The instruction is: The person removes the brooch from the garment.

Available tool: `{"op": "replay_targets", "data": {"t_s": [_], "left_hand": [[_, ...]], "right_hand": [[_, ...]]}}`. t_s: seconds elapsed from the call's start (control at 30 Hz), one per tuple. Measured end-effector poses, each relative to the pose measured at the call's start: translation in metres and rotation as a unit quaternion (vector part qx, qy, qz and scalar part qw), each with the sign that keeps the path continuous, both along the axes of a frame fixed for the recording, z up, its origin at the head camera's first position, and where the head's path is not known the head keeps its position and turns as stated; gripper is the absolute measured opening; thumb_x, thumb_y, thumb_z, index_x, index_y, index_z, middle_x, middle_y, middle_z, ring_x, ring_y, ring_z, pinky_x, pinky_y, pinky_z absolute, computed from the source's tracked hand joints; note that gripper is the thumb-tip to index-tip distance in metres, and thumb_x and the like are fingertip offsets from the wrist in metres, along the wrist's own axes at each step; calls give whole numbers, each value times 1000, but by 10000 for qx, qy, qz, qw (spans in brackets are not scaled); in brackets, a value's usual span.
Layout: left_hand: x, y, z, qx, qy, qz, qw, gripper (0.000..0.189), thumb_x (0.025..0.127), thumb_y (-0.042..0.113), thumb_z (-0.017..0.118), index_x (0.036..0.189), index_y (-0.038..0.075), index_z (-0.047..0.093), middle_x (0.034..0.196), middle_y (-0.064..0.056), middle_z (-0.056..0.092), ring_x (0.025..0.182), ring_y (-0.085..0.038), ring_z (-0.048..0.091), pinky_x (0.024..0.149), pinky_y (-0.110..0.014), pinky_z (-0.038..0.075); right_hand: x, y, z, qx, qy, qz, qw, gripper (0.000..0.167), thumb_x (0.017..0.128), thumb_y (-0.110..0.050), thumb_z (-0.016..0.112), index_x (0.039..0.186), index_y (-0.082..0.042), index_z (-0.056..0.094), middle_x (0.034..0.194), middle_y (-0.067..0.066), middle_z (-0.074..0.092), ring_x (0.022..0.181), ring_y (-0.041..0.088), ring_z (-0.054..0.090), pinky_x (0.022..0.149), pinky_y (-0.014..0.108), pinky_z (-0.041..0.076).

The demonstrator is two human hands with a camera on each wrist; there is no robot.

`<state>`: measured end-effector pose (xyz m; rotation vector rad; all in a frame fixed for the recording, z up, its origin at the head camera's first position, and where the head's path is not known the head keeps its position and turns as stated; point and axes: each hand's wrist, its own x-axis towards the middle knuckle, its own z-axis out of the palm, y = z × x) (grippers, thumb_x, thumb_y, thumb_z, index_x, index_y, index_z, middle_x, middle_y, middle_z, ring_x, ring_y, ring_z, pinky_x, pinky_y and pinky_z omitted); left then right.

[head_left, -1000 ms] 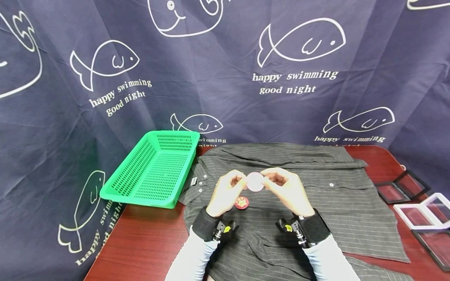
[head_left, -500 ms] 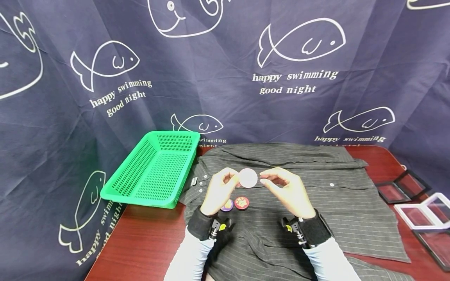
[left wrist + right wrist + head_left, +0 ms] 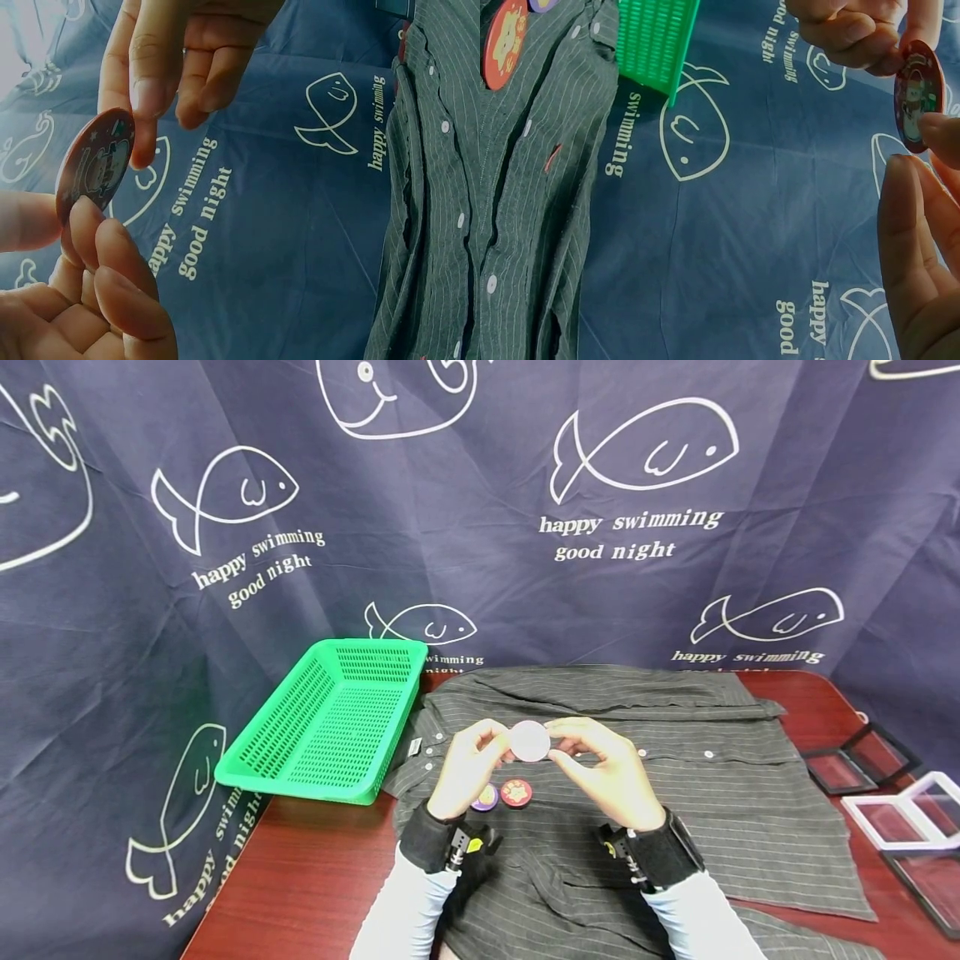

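Note:
A round badge (image 3: 529, 741) is held up between both hands over a dark striped shirt (image 3: 720, 827). It looks pale and blank in the head view, but the left wrist view shows a red rim and a printed cartoon on the badge (image 3: 97, 161). My left hand (image 3: 468, 768) pinches its left edge. At the opposite edge my right hand (image 3: 611, 772) has its thumb and finger on the badge (image 3: 915, 82). Two more badges lie on the shirt below: a red badge (image 3: 516, 792) and a purple badge (image 3: 485, 797), partly behind the left wrist.
A green plastic basket (image 3: 292, 789) stands at the left of the reddish table (image 3: 300, 868). On the right edge lie a black frame (image 3: 832, 789), a white frame (image 3: 903, 843) and another dark frame (image 3: 918, 906). A printed blue curtain (image 3: 480, 543) hangs behind.
The badge and left hand have shifted slightly left, uncovering the purple badge. The right hand was off the badge half a second ago and has moved left back to its edge.

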<state>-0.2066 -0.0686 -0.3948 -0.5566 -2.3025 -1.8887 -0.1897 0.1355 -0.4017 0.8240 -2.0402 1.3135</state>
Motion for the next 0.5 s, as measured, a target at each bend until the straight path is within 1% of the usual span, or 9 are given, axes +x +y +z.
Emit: {"op": "replay_targets", "data": {"t_s": [0.1, 0.23, 0.5], "left_hand": [[0, 0, 0, -83, 25, -64, 9999, 15, 94, 4, 58, 89, -7, 65, 75, -27, 63, 61, -2, 55, 59, -25, 49], [0, 0, -1, -60, -5, -90, 9999, 15, 94, 4, 57, 89, -8, 65, 74, -28, 63, 60, -3, 54, 59, -27, 49], [1, 1, 0, 76, -208, -107, 9997, 15, 93, 3, 56, 89, -9, 65, 74, -30, 62, 59, -3, 54, 58, -21, 46]], "right_hand": [[0, 0, -1, 38, -13, 25, 10000, 36, 74, 11, 77, 106, -4, 72, 107, 10, 72, 81, 4, 64, 74, 15, 53], [0, 0, -2, 95, 85, -21, 9999, 34, 74, 11, 77, 103, -5, 73, 107, 10, 72, 82, 5, 64, 75, 14, 52], [-2, -1, -3, 313, 680, -180, 9970, 32, 72, 11, 78, 100, -5, 73, 105, 10, 71, 81, 10, 64, 76, 13, 50]]}}
